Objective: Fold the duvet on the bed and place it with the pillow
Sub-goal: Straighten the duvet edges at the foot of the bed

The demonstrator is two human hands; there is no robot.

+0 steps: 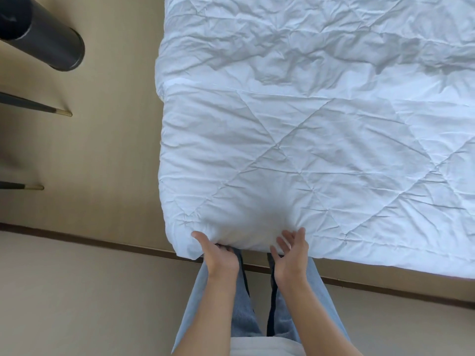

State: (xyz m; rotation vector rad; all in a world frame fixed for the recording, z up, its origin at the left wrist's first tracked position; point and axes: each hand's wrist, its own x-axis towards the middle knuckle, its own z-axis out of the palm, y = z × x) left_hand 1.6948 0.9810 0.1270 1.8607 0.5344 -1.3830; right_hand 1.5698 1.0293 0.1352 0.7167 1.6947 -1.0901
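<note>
A white quilted duvet (321, 150) lies spread over the bed, creased, with a fold line across it higher up. Its near edge hangs just over the bed's foot. My left hand (218, 255) grips the duvet's near left corner, thumb on top and fingers tucked under the edge. My right hand (291, 255) is beside it, palm up and fingers spread, touching the near edge without closing on it. No pillow is in view.
Beige floor (102, 163) lies left of the bed, with a dark strip (128, 246) crossing it. A black cylinder (43, 34) and two thin dark furniture legs (38, 109) stand at the far left. My legs in light jeans (244, 317) are against the bed's foot.
</note>
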